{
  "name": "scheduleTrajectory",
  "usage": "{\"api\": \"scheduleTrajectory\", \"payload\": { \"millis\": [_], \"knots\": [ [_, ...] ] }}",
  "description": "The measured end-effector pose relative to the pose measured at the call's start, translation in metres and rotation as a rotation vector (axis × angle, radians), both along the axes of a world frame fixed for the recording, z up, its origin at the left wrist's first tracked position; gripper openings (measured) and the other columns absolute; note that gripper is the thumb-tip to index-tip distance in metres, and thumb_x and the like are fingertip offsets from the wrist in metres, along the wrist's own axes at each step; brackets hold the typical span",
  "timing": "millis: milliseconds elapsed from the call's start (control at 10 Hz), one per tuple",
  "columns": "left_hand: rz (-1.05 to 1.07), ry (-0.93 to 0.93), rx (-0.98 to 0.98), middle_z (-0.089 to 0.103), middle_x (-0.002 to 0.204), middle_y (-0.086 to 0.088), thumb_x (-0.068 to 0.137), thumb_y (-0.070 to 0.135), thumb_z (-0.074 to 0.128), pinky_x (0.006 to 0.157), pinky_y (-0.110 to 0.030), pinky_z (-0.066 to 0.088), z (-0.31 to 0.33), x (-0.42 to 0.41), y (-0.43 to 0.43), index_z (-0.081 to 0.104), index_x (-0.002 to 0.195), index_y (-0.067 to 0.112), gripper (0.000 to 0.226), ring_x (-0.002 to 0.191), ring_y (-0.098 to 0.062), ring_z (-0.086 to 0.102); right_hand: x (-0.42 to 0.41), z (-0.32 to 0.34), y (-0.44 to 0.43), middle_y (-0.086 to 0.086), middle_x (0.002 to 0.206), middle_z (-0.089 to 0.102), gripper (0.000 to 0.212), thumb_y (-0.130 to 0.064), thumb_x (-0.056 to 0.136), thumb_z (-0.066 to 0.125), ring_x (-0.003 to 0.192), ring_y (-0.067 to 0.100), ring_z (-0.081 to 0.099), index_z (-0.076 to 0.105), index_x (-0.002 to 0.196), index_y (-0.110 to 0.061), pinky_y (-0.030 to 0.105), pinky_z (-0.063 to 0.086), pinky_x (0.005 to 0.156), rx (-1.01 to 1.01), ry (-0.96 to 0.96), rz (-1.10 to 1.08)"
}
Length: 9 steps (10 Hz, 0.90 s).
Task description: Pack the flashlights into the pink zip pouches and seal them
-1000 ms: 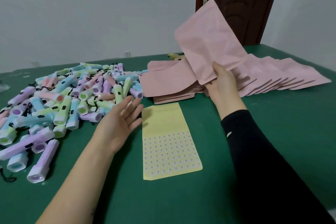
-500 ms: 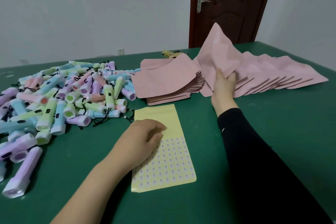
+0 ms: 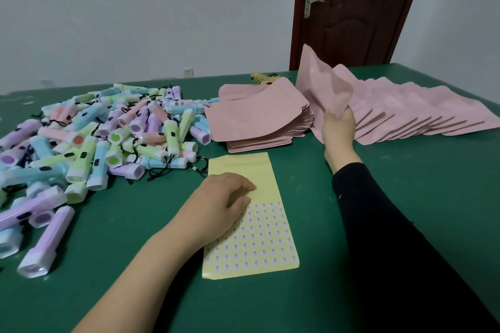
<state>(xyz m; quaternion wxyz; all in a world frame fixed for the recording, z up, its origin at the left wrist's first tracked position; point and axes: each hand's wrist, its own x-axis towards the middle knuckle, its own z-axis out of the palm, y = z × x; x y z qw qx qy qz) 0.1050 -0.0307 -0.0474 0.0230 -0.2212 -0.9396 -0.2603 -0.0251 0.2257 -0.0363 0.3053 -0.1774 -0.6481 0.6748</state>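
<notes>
A heap of pastel flashlights (image 3: 108,140) in purple, blue, green and pink covers the left of the green table (image 3: 405,197). A stack of pink zip pouches (image 3: 254,121) lies at the centre back, and a fanned row of pouches (image 3: 405,113) spreads to the right. My right hand (image 3: 338,127) grips one pink pouch (image 3: 322,89) by its lower edge, holding it bent and upright between stack and row. My left hand (image 3: 224,200) rests with curled fingers on a yellow sticker sheet (image 3: 257,238) in front of me. Whether it pinches a sticker is hidden.
A dark wooden door (image 3: 357,10) stands behind the table's far right. A small yellowish object (image 3: 263,77) lies behind the pouch stack. Black wrist cords trail from the flashlights toward the sticker sheet.
My left hand left the flashlight heap and came down onto the sticker sheet. My right hand lowered the raised pouch toward the table and now holds it bent.
</notes>
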Motion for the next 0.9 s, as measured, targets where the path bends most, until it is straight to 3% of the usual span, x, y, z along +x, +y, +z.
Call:
{"api": "scheduleTrajectory", "payload": {
  "millis": [100,300,400,500,600,700,800,900],
  "knots": [
    [-0.001,-0.006,-0.009,0.054,0.123,0.026,0.099,0.03,0.053,0.103,-0.02,0.032,0.0,-0.001,0.0,0.059,0.124,0.035,0.026,0.123,-0.005,0.041,-0.001,-0.002,0.002,0.0,0.102,0.058,0.01,-0.012,0.097,0.046,0.095,0.021,0.055,0.051,0.105,-0.014,0.026,0.042,0.079,-0.008,-0.031,-0.01],
    [-0.004,-0.01,-0.007,0.054,0.125,0.025,0.099,0.03,0.053,0.106,-0.024,0.034,0.0,0.0,0.0,0.059,0.125,0.035,0.027,0.124,-0.005,0.042,-0.001,-0.004,0.008,0.009,0.1,0.055,0.021,-0.02,0.098,0.045,0.089,0.023,0.05,0.054,0.105,-0.003,0.031,0.04,0.076,0.059,-0.178,-0.014],
    [0.0,-0.006,-0.009,0.054,0.126,0.025,0.099,0.031,0.052,0.107,-0.026,0.034,0.0,-0.001,0.0,0.059,0.124,0.035,0.027,0.124,-0.005,0.041,0.001,-0.005,0.016,0.013,0.097,0.056,0.026,-0.025,0.098,0.048,0.088,0.027,0.052,0.055,0.1,0.0,0.031,0.038,0.073,0.234,-0.315,-0.019],
    [0.001,-0.006,-0.006,0.054,0.125,0.025,0.099,0.031,0.052,0.107,-0.026,0.034,-0.001,-0.002,0.0,0.059,0.124,0.035,0.027,0.123,-0.005,0.042,0.007,-0.005,0.021,0.018,0.113,0.063,0.041,-0.025,0.094,0.059,0.098,0.035,0.063,0.052,0.12,0.005,0.033,0.049,0.079,0.249,-0.371,-0.062],
    [-0.005,0.003,-0.013,0.054,0.125,0.025,0.099,0.031,0.052,0.107,-0.026,0.034,-0.003,-0.003,0.0,0.059,0.124,0.036,0.027,0.123,-0.005,0.042,0.012,-0.006,0.019,0.016,0.112,0.057,0.046,-0.013,0.091,0.062,0.07,0.025,0.068,0.036,0.126,0.002,0.032,0.058,0.061,0.041,-0.286,-0.064],
    [-0.006,-0.005,-0.002,0.053,0.123,0.025,0.098,0.031,0.053,0.107,-0.028,0.035,-0.002,-0.004,0.0,0.059,0.124,0.036,0.026,0.123,-0.007,0.042,0.02,0.0,0.013,0.01,0.104,0.051,0.045,-0.011,0.092,0.057,0.071,0.025,0.067,0.032,0.128,0.0,0.03,0.056,0.057,-0.028,-0.254,-0.074],
    [-0.005,-0.045,0.027,0.054,0.122,0.024,0.098,0.029,0.054,0.107,-0.032,0.037,-0.003,-0.003,-0.001,0.061,0.123,0.034,0.026,0.122,-0.008,0.045,0.026,0.0,0.007,0.009,0.095,0.052,0.034,-0.011,0.092,0.051,0.086,0.034,0.068,0.038,0.121,-0.002,0.041,0.058,0.07,-0.032,-0.273,-0.075],
    [0.004,-0.105,0.091,0.059,0.123,0.018,0.099,0.026,0.055,0.103,-0.028,0.042,0.01,-0.001,-0.001,0.063,0.121,0.03,0.024,0.115,-0.003,0.052,0.039,0.009,-0.013,0.005,0.07,0.043,0.014,-0.004,0.09,0.047,0.077,0.032,0.064,0.045,0.082,-0.015,0.023,0.043,0.047,0.083,-0.244,-0.031]
  ]
}}
